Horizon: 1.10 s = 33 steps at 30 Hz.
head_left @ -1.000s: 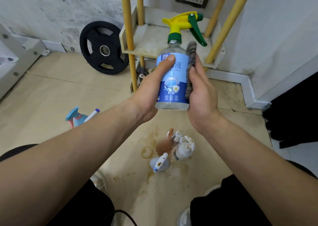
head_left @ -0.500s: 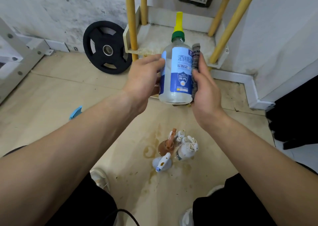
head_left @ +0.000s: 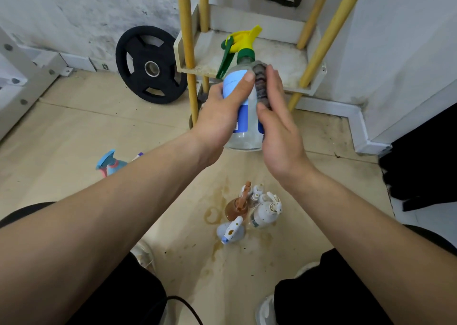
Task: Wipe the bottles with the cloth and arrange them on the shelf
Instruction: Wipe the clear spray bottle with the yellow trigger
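Wiping step: our left hand grip wraps the spray bottle held before the far shelf, right hand flat, pressing the cloth against it; next, we judge, shelving.

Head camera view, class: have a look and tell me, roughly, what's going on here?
A person is wiping a spray bottle. The left hand grips it in front of the shelf, while the right hand presses a grey cloth against its side. No bottle shows on the shelf tier behind. A cluster of small bottles stands on the stained floor below, and a blue sprayer sits further left.
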Each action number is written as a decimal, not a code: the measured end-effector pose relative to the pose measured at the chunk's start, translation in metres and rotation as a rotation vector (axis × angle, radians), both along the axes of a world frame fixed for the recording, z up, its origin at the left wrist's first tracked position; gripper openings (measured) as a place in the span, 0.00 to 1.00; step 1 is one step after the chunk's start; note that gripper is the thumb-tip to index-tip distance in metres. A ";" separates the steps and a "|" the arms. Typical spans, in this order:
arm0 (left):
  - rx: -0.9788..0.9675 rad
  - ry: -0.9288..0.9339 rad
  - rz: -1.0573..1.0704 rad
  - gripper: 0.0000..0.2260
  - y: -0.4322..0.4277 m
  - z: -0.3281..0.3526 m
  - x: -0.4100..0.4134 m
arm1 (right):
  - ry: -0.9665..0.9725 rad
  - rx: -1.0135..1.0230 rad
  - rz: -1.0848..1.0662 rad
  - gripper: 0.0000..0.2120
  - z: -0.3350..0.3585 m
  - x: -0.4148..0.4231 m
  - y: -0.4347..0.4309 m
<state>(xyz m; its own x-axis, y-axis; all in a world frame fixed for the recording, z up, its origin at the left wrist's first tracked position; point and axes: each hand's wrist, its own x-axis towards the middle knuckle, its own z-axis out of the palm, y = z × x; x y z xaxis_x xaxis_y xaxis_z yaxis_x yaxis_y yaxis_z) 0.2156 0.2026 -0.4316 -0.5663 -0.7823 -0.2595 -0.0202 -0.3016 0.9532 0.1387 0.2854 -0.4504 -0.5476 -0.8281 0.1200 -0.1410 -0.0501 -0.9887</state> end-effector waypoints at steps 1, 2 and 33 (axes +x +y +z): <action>-0.056 -0.054 0.001 0.37 0.001 0.002 -0.001 | 0.050 0.014 -0.001 0.31 -0.001 0.001 0.000; -0.089 -0.089 0.006 0.33 0.001 0.004 -0.001 | 0.055 0.010 -0.003 0.30 -0.002 0.001 -0.001; -0.075 0.037 -0.082 0.21 -0.010 0.006 0.027 | -0.772 -0.035 -0.101 0.18 0.001 -0.022 -0.008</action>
